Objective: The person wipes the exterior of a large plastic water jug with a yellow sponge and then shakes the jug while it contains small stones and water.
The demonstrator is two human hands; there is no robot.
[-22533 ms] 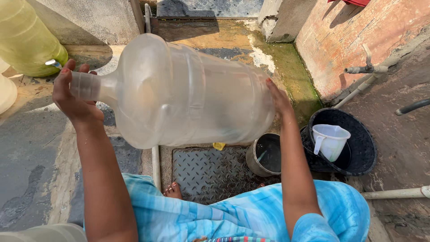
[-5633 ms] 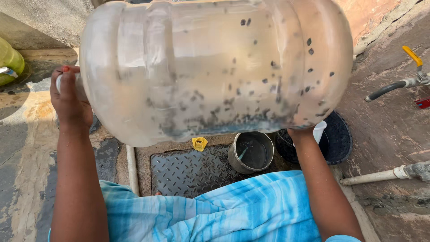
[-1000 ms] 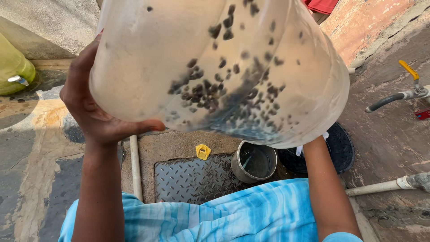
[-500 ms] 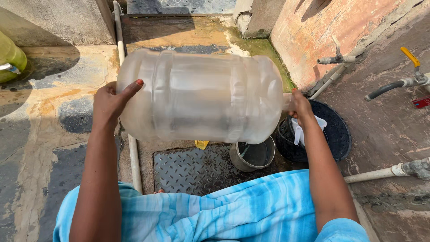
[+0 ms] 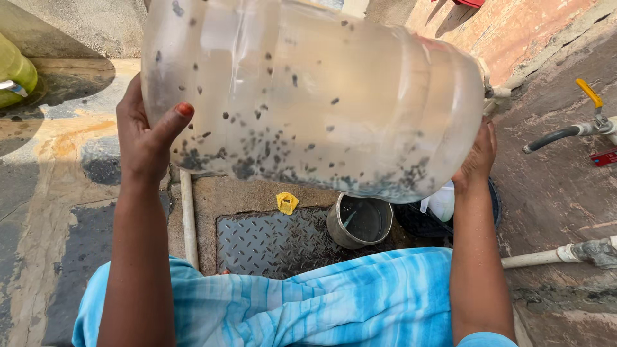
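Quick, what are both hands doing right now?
Left hand: gripping one end of the big clear jug.
Right hand: pressed against the jug's other end, supporting it.

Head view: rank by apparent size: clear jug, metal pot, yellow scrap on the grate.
1. clear jug, by far the largest, though nearest the camera, which inflates it.
2. metal pot.
3. yellow scrap, smallest.

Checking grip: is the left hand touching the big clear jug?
Touching: the head view shows the left hand pressed flat against the jug, thumb on its wall.
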